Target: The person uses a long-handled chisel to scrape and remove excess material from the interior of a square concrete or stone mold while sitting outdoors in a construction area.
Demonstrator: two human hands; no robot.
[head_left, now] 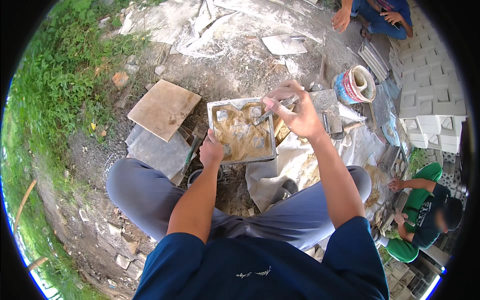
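A person's left hand (211, 150) curls closed around the left edge of a square tray (210, 116), filled with tan sand (240, 142), just beyond their parted knees. The right hand (295, 110), fingers closed around a slim metal tool (262, 118), angles its tip over the tray's upper right. A wooden board (164, 110) lies to the left.

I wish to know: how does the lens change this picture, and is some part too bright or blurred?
Head view: fisheye distortion bends the pale blocks along the right rim; head view: blue-white glare at lower left and lower right edges; head view: the right hand looks slightly blurred, the square frame fairly sharp.
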